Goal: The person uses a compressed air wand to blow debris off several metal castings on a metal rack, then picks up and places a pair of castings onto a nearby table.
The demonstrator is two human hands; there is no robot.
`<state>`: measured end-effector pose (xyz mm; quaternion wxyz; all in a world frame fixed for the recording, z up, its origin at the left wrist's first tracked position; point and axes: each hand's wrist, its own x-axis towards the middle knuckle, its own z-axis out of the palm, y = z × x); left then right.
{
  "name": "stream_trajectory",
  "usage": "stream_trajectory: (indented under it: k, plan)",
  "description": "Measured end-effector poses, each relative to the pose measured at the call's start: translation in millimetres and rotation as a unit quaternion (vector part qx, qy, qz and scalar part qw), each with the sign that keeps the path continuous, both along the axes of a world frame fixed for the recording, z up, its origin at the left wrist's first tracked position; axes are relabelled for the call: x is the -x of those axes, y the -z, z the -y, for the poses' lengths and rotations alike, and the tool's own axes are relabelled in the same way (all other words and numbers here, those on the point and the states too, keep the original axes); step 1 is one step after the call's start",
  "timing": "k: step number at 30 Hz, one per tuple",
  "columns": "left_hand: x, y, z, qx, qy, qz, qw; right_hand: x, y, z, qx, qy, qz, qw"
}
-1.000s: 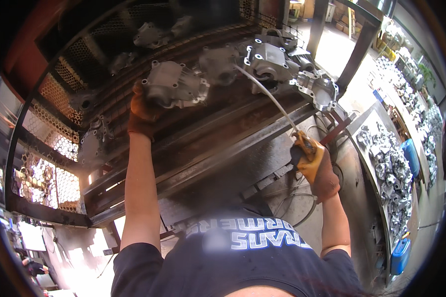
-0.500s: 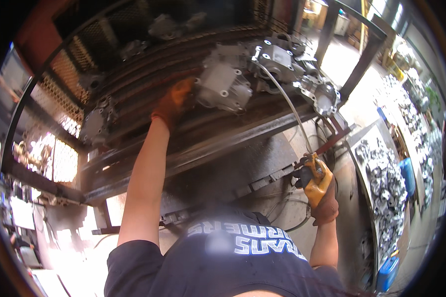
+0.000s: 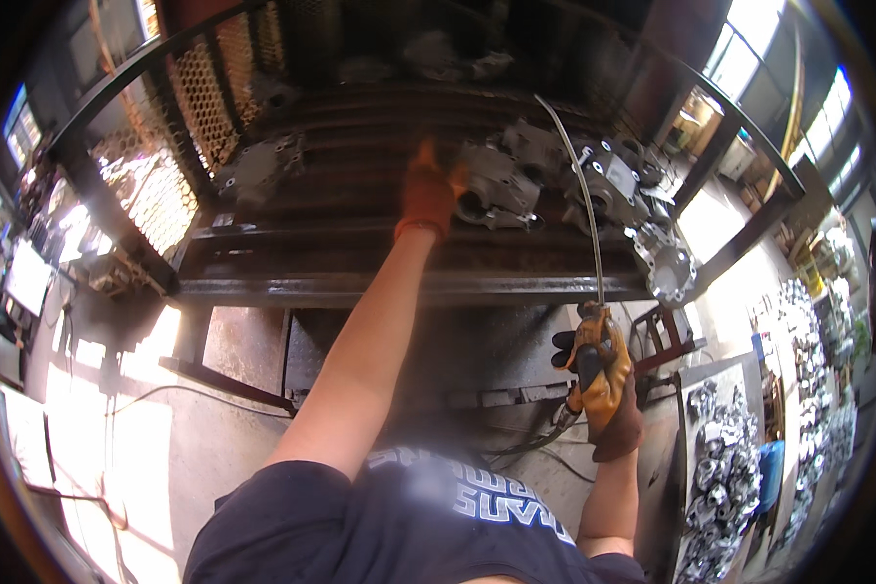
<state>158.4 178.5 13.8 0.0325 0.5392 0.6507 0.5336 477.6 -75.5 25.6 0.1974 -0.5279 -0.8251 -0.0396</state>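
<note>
My right hand, in an orange-yellow work glove, is closed around the handle of an air blow gun. From the gun a long, thin, curved metal tube reaches up over the rack. My left hand, in a similar glove, is blurred; its fingers look apart, with nothing seen in them. Just right of it lies a grey metal casting, with holes and bosses; whether the glove touches it I cannot tell. Another casting sits behind the tube, and a ring-shaped one rests at the rack's right front corner.
The slatted metal rack has a front rail and mesh at its left side. More castings lie at the left and back. An air hose trails from the gun. Heaped metal parts lie at the right.
My left hand has moved right along the rack, staying beside the casting, which now shows a different, hollowed side. The blow gun's tube now stands more upright. The view has turned.
</note>
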Motion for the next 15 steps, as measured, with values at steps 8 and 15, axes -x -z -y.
stream_trajectory:
  k: [8,15]
  plan:
    - [31.5,-0.4,12.7,0.071,0.251,0.103,0.96,78.9,-48.3,-23.5,0.186,-0.116,-0.415,0.883]
    - [209.5,-2.9,76.1,0.123,-0.102,-0.274,0.948,181.5,-81.3,-65.5,0.141,-0.161,-0.123,0.969]
